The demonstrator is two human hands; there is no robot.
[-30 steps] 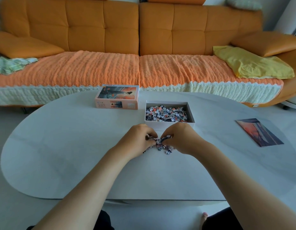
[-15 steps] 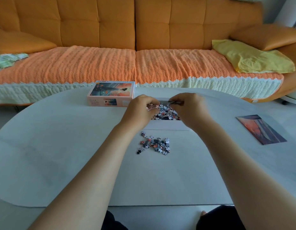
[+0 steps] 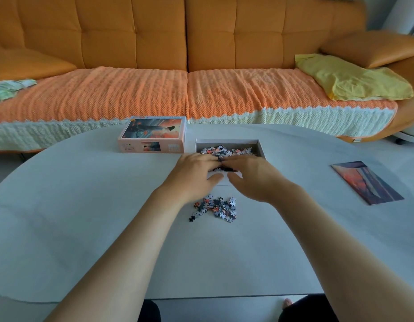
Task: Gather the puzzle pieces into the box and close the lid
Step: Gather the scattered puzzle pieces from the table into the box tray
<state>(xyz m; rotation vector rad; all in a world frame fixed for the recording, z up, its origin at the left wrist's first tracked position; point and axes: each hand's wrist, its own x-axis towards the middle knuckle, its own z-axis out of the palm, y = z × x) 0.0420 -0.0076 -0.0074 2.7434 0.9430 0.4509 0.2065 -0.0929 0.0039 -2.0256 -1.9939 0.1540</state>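
Box (image 3: pixel 260 147) stood open on the counter (image 3: pixel 85 217), partly filled with loose puzzle pieces (image 3: pixel 226 151). Remaining pile of pieces (image 3: pixel 215 206) lay just in front of the box, small, flat, orange, grey and white. Left hand (image 3: pixel 194 175) and right hand (image 3: pixel 250 176) hung over the box's near edge, fingers loosely spread, apparently empty. Step judged: transfer of pieces, mid-way. Next: scoop the pile. Lid (image 3: pixel 155 137) sat just left of the box.
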